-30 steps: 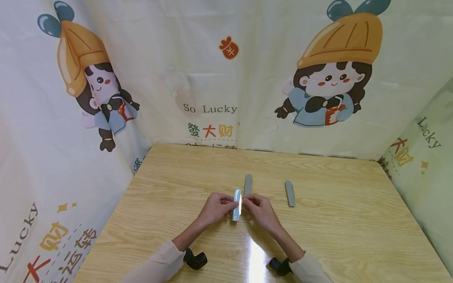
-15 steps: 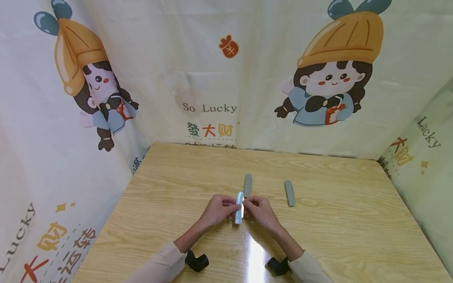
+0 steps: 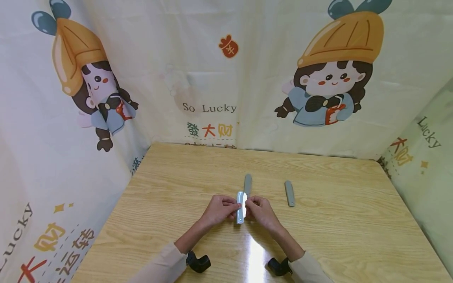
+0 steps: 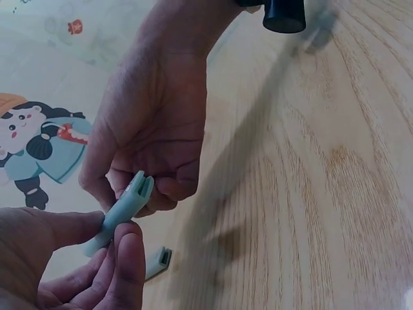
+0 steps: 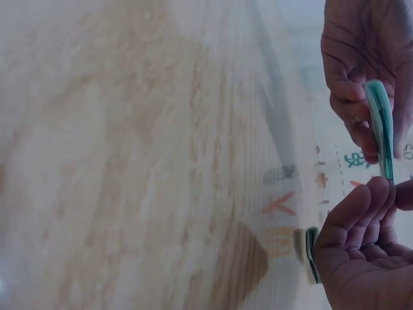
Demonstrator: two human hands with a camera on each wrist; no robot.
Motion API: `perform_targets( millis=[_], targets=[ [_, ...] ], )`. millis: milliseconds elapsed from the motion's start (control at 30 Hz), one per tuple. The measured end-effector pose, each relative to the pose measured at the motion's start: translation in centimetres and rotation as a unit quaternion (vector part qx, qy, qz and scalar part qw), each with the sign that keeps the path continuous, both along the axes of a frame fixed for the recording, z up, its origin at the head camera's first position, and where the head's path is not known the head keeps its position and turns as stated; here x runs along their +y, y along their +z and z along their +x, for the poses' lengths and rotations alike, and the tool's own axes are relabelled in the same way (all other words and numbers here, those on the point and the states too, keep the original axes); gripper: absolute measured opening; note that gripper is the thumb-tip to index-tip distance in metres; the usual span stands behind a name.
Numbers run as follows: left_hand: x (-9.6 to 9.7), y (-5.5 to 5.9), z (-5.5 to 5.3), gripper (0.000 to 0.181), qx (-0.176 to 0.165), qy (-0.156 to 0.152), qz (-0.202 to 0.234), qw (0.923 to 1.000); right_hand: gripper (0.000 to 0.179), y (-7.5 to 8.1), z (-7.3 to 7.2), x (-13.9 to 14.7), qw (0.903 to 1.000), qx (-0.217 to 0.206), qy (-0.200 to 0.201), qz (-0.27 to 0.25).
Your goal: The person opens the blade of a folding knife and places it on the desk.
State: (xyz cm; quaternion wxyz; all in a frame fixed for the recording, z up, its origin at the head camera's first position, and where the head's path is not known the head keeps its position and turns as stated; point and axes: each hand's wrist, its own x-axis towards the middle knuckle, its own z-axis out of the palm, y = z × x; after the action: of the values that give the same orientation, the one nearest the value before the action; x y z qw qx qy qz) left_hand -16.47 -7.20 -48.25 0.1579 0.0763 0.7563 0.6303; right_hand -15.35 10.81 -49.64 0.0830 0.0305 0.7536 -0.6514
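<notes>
Behind everything, a big pale cloth [image 3: 262,78] with cartoon pictures is hanging at twelve o'clock and reaching round the nine and three o'clock sides. Next in size, a wooden table [image 3: 177,169] is filling the middle. Over it, two light sleeves [image 3: 159,261] are coming in from seven and five o'clock. The left hand [image 3: 219,208] is holding a pale blue folding knife [image 3: 240,216] near the middle of the table, gripping its handle between thumb and fingers from nine o'clock. The right hand [image 3: 262,212] is sitting at three o'clock, its fingertips pinching the knife's shiny blade [image 3: 245,208]. Seen from that knife, a gray knife [image 3: 247,182] is lying near twelve o'clock, its near end partly hidden, and another gray one [image 3: 289,193] is lying well apart, between two and three. By my guess, the work is sitting about halfway on the held knife: some blade is peeking out beside the handle, but it is not standing fully open or tucked fully in. Neither gray knife is showing a blade, so both are probably lying folded; whether they are waiting or finished, I cannot tell.
</notes>
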Motion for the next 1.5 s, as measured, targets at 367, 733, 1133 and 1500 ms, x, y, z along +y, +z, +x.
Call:
perform_targets(
  millis=[367,733,1133,1500],
  targets=[
    [0.2,0.7,0.2,0.02,0.007,0.007,0.003,0.9999,0.012,0.5,0.1,0.0,0.9999,0.015,-0.007,-0.001],
    [0.5,0.2,0.6,0.021,-0.001,0.002,0.024,0.9997,0.015,0.0,0.6,0.6,0.9996,0.023,-0.014,0.014],
    [0.2,0.2,0.6,0.029,-0.037,-0.067,0.066,0.9949,0.026,-0.1,0.6,1.7,0.9973,0.008,0.059,-0.044],
    [0.6,0.3,0.9,0.028,0.004,-0.047,0.051,0.9976,0.026,0.5,1.1,2.0,0.9957,-0.008,0.068,-0.062]
  ],
)
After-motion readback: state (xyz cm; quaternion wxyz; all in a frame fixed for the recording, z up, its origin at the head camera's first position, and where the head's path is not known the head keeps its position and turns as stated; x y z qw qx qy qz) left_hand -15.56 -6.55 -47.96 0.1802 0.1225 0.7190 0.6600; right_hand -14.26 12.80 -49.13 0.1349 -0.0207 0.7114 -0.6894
